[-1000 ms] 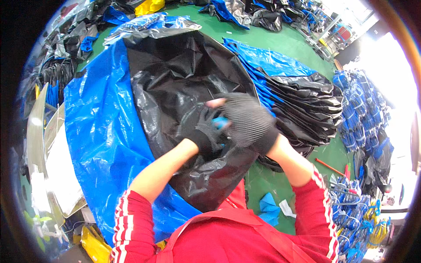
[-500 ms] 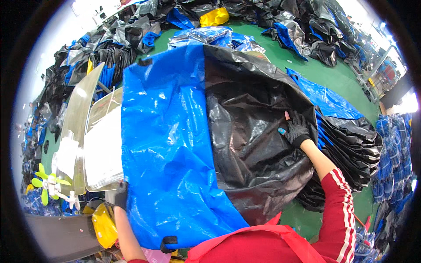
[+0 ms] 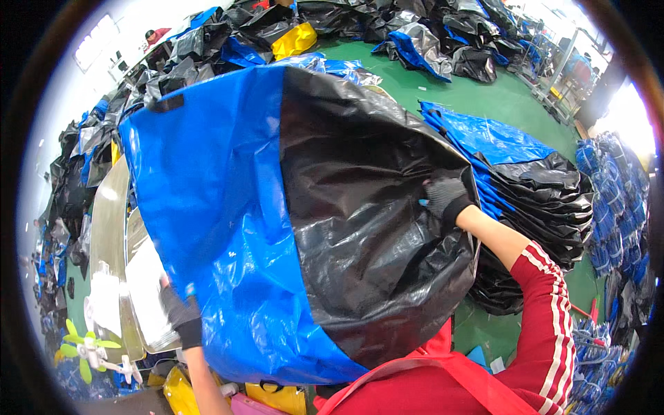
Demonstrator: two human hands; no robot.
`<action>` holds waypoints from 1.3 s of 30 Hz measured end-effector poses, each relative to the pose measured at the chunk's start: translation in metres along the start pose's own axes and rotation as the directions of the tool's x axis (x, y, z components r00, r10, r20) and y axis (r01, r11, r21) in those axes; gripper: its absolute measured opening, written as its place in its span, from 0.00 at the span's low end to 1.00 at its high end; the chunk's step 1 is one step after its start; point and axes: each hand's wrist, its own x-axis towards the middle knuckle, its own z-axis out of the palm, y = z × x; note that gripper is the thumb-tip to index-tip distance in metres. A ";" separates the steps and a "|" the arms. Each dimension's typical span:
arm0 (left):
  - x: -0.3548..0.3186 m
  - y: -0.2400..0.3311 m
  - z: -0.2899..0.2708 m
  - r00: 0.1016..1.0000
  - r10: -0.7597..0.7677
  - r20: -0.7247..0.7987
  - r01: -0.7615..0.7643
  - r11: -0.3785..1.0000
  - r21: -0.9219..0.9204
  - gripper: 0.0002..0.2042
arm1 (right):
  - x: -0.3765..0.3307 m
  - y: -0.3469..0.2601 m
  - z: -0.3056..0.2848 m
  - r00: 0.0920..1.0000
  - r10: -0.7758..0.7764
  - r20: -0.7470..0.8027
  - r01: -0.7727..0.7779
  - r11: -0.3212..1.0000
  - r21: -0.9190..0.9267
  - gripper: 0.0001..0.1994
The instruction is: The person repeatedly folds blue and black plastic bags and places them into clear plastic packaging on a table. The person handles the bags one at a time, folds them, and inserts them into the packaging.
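Note:
A large blue and black plastic tarpaulin bag (image 3: 228, 228) spreads in front of me, its blue part on the left and its black part on the right. My right hand (image 3: 446, 197), in a dark striped glove, is closed on a crumpled fold of the black part near the right edge. At the lower left edge, my left hand (image 3: 181, 315), also gloved and slightly blurred, has the blue rim between thumb and fingers. A short black tab shows at the bag's upper left corner, and a black strap loop at its lower edge.
Right of the bag lies a stack of folded blue and black bags (image 3: 532, 180) on the green floor (image 3: 415, 86). Clear curved panels (image 3: 107, 235) and a small green fan (image 3: 86, 349) stand at left. Blue cord bundles (image 3: 612, 200) are far right; heaped bags (image 3: 443, 48) line the back.
The bag has shifted left, and its left side now slants. My right hand has gone from flat, spread fingers to a grip on the black material. My left hand shows more fully at the rim.

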 end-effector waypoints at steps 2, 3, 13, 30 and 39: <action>0.010 0.093 0.023 0.886 0.459 0.063 -0.429 0.864 -0.263 0.34 | 0.017 -0.027 -0.017 0.777 -0.391 -0.494 0.388 0.915 -0.115 0.14; 0.007 0.148 0.037 0.810 0.566 0.157 -0.495 0.802 -0.334 0.35 | 0.037 -0.040 -0.031 0.522 -0.521 -0.676 0.478 0.834 -0.274 0.15; 0.066 0.372 0.138 0.542 0.840 -0.007 -0.728 0.465 -0.505 0.32 | 0.051 -0.106 -0.125 0.613 -0.465 -0.639 0.503 0.853 -0.139 0.13; -0.052 0.235 0.091 0.724 0.606 0.330 -0.430 0.771 -0.471 0.30 | -0.050 -0.076 -0.032 0.575 -0.656 -0.489 0.696 0.707 -0.129 0.16; -0.065 0.184 0.061 0.742 0.567 0.358 -0.460 0.818 -0.345 0.28 | -0.098 -0.019 -0.049 0.727 -0.598 -0.337 0.685 0.666 0.295 0.22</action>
